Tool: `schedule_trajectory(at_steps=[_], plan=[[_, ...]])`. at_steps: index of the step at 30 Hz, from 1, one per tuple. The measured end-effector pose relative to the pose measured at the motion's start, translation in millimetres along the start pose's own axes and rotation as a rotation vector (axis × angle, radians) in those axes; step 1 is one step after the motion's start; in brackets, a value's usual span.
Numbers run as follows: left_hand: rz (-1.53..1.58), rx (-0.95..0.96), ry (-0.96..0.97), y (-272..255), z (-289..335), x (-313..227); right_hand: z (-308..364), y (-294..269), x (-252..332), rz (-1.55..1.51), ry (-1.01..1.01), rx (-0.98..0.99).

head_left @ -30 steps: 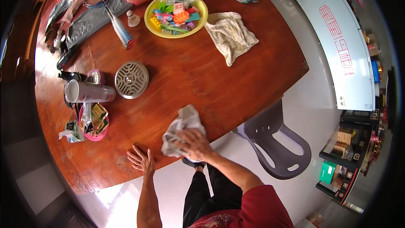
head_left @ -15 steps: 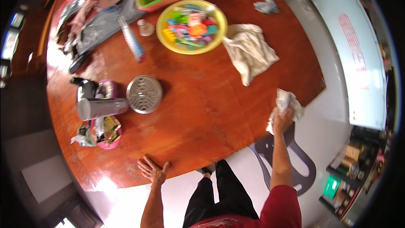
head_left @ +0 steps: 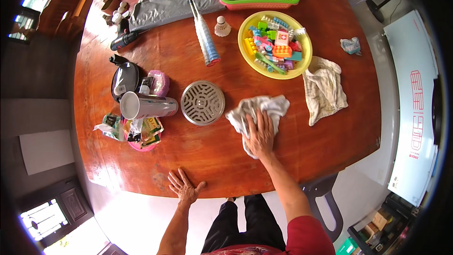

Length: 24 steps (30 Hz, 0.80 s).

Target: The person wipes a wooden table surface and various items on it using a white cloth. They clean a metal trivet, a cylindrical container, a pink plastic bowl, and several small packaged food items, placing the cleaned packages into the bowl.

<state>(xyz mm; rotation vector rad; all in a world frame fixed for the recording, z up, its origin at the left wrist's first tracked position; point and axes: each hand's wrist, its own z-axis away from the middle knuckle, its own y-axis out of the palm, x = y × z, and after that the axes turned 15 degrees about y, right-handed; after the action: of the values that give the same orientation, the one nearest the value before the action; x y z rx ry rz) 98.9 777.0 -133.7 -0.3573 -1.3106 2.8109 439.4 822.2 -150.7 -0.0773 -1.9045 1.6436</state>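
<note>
Just right of the frame's centre, a whitish cloth lies crumpled on the reddish-brown table, beneath the right hand, laid flat with fingers extended. At lower centre-left, the left hand rests palm down near the table's edge, fingers spread, holding nothing. Beside the cloth, toward the left, sits a slotted metal disc; right of centre lies a second cloth, and above centre stands a yellow basin of toy bricks.

Yellow basin holding toy bricks; shuttlecock beside racket.
</note>
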Motion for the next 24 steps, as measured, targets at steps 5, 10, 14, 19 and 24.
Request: schedule_trajectory(at_steps=[5, 10, 14, 19, 24], plan=[[0.009, -0.003, -0.003, -5.6, 0.5, -1.1, -109.2, 25.3, 36.5, 0.033, 0.032, -0.156], [0.097, -0.279, 0.101, -11.5, 2.6, -11.8, -153.6, 44.6, 42.8, -0.039, -0.005, -0.24], [0.547, -0.586, 0.138, -31.8, -35.4, -35.6, -128.0, 27.6, 28.1, -0.049, -0.155, -0.092], [1.451, -0.7, -0.059, -79.6, -115.6, -98.1, -32.3, 8.6, -2.2, -0.13, -0.243, 0.062], [1.386, -0.469, -0.217, -98.7, -163.3, -115.2, 26.6, -5.8, -14.9, -0.429, -0.033, 0.274]])
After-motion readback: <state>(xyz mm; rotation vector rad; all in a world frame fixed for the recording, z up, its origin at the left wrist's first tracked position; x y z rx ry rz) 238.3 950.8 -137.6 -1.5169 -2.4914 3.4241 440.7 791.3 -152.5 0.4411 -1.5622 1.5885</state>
